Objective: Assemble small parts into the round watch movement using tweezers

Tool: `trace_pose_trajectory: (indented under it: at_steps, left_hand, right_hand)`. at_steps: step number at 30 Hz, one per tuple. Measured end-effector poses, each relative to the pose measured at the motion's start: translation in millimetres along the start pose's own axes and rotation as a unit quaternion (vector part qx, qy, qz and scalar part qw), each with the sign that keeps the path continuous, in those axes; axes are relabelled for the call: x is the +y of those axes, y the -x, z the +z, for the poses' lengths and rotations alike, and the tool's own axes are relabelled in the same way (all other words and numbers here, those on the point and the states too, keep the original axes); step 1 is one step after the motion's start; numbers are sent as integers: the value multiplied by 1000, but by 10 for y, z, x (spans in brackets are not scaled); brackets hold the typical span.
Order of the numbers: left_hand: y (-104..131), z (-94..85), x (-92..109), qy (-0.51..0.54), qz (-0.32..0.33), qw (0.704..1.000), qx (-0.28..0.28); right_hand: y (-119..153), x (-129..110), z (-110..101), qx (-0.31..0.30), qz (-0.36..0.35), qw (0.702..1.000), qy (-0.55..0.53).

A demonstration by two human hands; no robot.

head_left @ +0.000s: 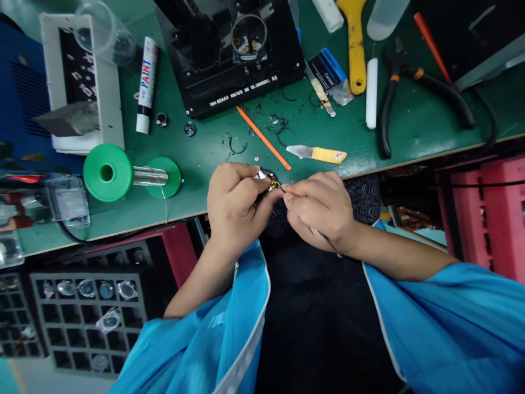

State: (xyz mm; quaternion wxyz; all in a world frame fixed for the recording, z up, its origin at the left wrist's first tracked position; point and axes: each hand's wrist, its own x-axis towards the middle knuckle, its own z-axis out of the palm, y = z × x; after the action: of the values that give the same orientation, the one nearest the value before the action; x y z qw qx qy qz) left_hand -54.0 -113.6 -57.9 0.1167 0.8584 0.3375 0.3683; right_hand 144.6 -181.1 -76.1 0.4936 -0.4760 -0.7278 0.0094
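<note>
Near the bench's front edge, my left hand (238, 200) is closed around a small piece with gold and silver parts (272, 185), which looks like part of a watch. My fingers cover most of it. Facing it, my right hand (318, 208) grips a thin metal tool (328, 243). The tool's tip reaches the small piece, and its back end sticks out below my palm. Just beyond my hands lie an orange stick (264, 138) and a short blade with a yellow-wrapped handle (318, 154).
On the green bench (213, 142) stand a black device (241, 82), a solder spool (151, 176), a paint marker (146, 85) and a white box (110, 109). Pliers (394, 98) lie at the right. Below left, a compartment tray (90, 317) holds several watches.
</note>
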Motion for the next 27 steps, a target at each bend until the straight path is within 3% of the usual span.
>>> trace_pose_trajectory:
  at_steps: [15, 27]
  left_hand:
    - [-2, 2, 5, -11, 2, 1000, -4]
    - [-1, 3, 3, 9, -5, 1000, -1]
  right_hand:
    - [107, 36, 80, 6, -39, 998, 54]
    - [28, 31, -56, -24, 11, 1000, -10]
